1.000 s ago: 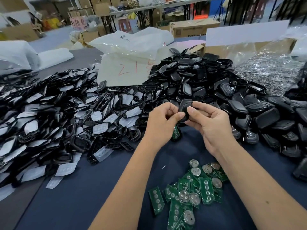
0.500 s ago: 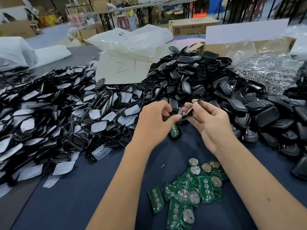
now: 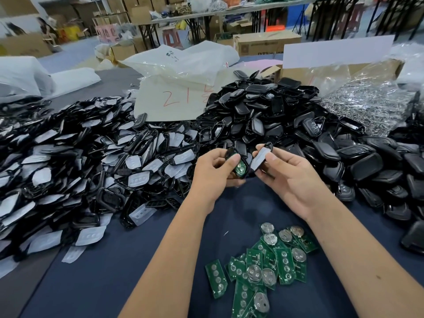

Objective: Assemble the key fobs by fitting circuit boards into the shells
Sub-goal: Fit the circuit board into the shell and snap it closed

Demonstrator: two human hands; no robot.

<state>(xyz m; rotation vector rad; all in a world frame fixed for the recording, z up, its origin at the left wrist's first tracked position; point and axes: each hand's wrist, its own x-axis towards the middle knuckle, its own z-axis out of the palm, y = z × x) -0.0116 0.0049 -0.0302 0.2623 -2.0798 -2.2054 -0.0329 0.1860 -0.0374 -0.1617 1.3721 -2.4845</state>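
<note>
My left hand [image 3: 214, 175] grips a black shell half [image 3: 239, 165] with a green circuit board showing inside it. My right hand [image 3: 291, 177] pinches the other shell half [image 3: 260, 157], whose pale grey button pad faces me. The two halves are held apart, side by side, above the dark blue cloth [image 3: 142, 260]. A loose heap of green circuit boards [image 3: 263, 267], some with round silver battery clips, lies on the cloth near my forearms.
A wide pile of black frames with grey pads [image 3: 75, 171] covers the left. A mound of black shells [image 3: 286, 120] rises behind my hands and runs to the right edge. A bag of shiny metal parts [image 3: 371, 106] and plastic bags [image 3: 183, 63] lie at the back.
The shell that both hands held together has come apart into two halves. My hands have drawn slightly apart, each keeping one half, and the green board now shows in the left one.
</note>
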